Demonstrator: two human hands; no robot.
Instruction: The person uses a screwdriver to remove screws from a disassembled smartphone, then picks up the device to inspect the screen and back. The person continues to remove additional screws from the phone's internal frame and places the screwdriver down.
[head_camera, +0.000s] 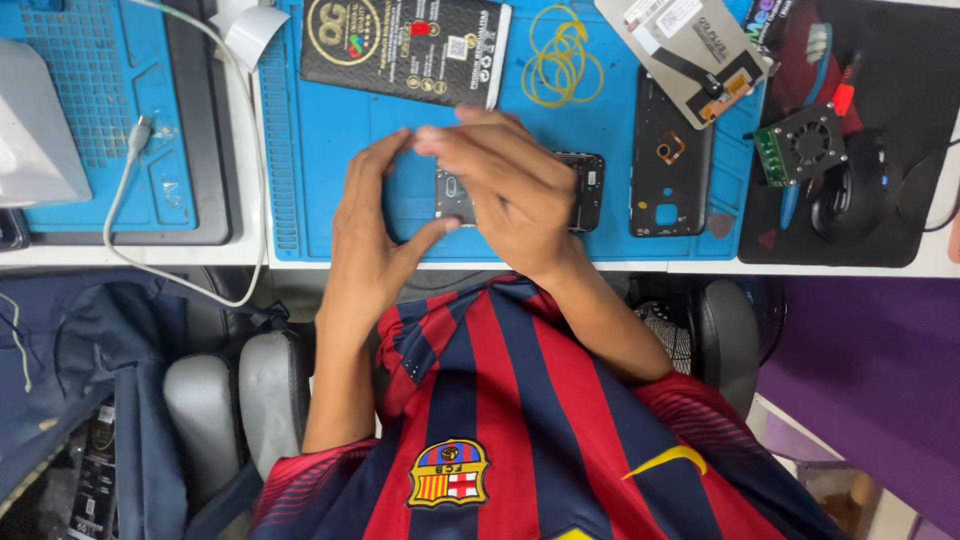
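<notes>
Working over a blue mat (330, 180) on the bench (620, 266), a person held an opened phone body (585, 190) with both hands. The left hand (375, 225) curved its fingers (385, 150) and thumb around the phone's left end, while the right hand (510, 185) lay flat across it, fingers together. A black back cover (668, 165), yellow rubber bands (562, 55) and a dark package (405, 50) lay nearby.
</notes>
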